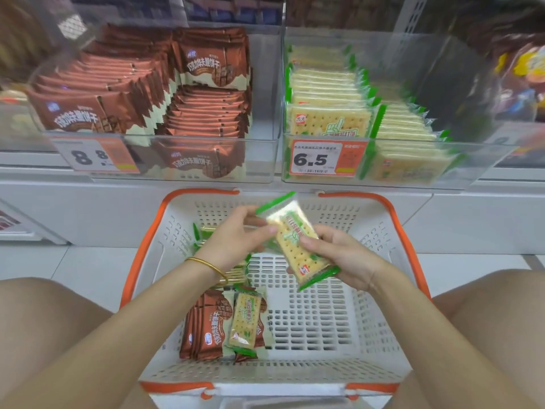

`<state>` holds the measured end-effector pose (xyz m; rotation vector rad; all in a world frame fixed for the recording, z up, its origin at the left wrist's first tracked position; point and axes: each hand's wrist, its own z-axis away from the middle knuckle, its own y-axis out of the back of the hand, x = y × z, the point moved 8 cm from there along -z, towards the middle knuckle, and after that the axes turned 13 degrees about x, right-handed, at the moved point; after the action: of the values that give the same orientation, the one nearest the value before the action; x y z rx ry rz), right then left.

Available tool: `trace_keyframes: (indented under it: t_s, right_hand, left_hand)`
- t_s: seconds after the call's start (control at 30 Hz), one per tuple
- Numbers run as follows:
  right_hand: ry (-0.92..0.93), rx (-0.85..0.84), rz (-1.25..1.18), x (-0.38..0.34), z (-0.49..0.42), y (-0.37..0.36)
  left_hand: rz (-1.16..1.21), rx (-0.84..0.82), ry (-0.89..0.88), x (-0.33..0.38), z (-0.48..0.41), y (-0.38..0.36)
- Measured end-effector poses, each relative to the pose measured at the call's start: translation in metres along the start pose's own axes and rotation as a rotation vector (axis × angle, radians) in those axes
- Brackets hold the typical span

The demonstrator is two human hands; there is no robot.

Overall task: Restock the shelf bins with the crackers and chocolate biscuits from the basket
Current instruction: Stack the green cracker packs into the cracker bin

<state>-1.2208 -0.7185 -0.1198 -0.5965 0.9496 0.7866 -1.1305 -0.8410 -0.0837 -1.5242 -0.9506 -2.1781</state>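
While the basket (pixel 358 221) holds chocolate biscuits (pixel 203 329), the right hand (pixel 348 258) grips crackers (pixel 296 242).

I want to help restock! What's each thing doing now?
Green-edged clear cracker pack: held up over the basket.
Left grip: pinches the pack's top end.
Right grip: holds its lower end.
White plastic basket with orange rim: mostly bare, packs at its left.
Brown chocolate biscuit packs: lying in basket, second cracker pack on top.
Clear left bin: well stocked.
Clear right bin: space at back right.

White glossy tile floor (pixel 67 270) at left and right; white metal shelf base (pixel 88 214) across mid-frame; grey perforated upright (pixel 414 16) upper right.
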Motion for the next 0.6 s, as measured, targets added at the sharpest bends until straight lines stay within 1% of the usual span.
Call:
trace_keyframes:
  t_s: [0.07,0.13,0.23,0.33,0.4,0.5,0.53,0.6]
  right_hand:
    - [0.117,0.051,-0.104,-0.02,0.012,0.003]
    - [0.22,0.108,-0.11,-0.04,0.026,0.01]
    - [0.396,0.254,-0.016,-0.08,0.045,0.037]
    - [0.595,0.452,-0.037,-0.135,0.065,0.082]
    - [0.687,0.497,0.008,-0.172,0.075,0.101]
    - [0.725,0.512,0.153,-0.214,0.072,0.121]
    - [0.72,0.539,0.149,-0.223,0.068,0.131]
    - [0.695,0.63,0.024,-0.234,0.057,0.157]
  left_hand:
    - [0.016,-0.086,-0.017,0.018,0.01,-0.012]
    - [-0.037,-0.119,-0.117,0.046,0.014,-0.022]
    - [-0.195,-0.063,-0.347,0.105,0.01,-0.03]
    - [-0.296,-0.047,-0.547,0.168,0.004,-0.039]
    - [-0.361,-0.043,-0.64,0.202,-0.002,-0.047]
    - [-0.428,0.053,-0.761,0.242,-0.016,-0.054]
    - [-0.437,0.112,-0.793,0.252,-0.022,-0.052]
    - [-0.527,0.249,-0.87,0.262,-0.036,-0.048]
